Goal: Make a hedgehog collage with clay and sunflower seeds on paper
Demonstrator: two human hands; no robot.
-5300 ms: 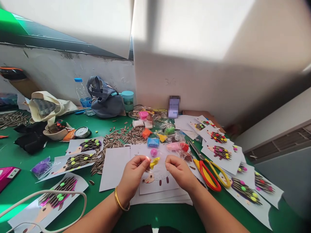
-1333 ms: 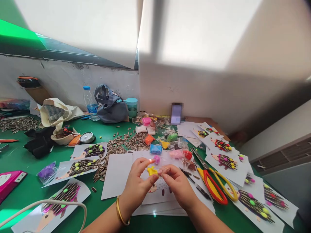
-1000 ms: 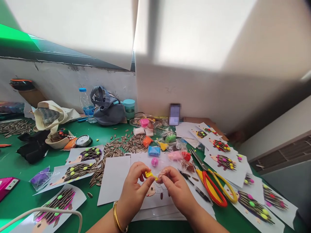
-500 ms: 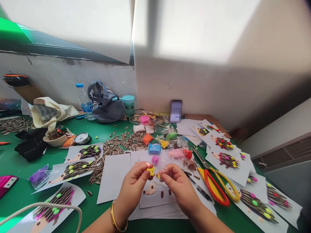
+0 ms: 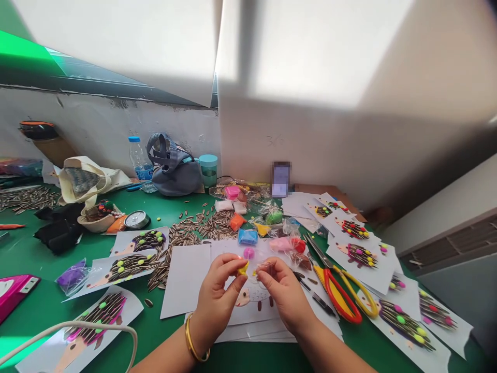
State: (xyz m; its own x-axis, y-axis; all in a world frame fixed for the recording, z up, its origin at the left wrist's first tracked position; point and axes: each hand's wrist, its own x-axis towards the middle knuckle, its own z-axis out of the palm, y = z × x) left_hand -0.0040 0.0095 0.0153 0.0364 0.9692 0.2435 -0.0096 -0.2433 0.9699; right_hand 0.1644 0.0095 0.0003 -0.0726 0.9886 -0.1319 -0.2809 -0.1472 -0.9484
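Between the thumb and fingers of my left hand (image 5: 219,291) is a pinched lump of yellow modelling clay (image 5: 243,269). My right hand (image 5: 286,296) is closed on a small clear plastic wrapper, with a bit of yellow clay (image 5: 254,273) showing at its fingertips. Both hands hover over a white sheet with a hedgehog drawing (image 5: 259,296), partly hidden by them. The hedgehog has a pale clay face (image 5: 243,297) and dark seed-like feet. A pink clay ball (image 5: 249,253) lies just beyond my fingers, and a blue clay packet (image 5: 247,237) behind it.
Sunflower seeds (image 5: 186,230) are heaped at left centre. Red-and-yellow scissors (image 5: 341,290) and a black pen (image 5: 324,304) lie at right. Finished hedgehog pictures (image 5: 356,255) overlap along the right; others (image 5: 132,267) lie left. A phone (image 5: 280,180) leans on the wall. A cable (image 5: 97,326) crosses front left.
The yellow lump in my left fingers looks drawn out to a point, and my hands have parted slightly from it. The whole view has shifted a little.
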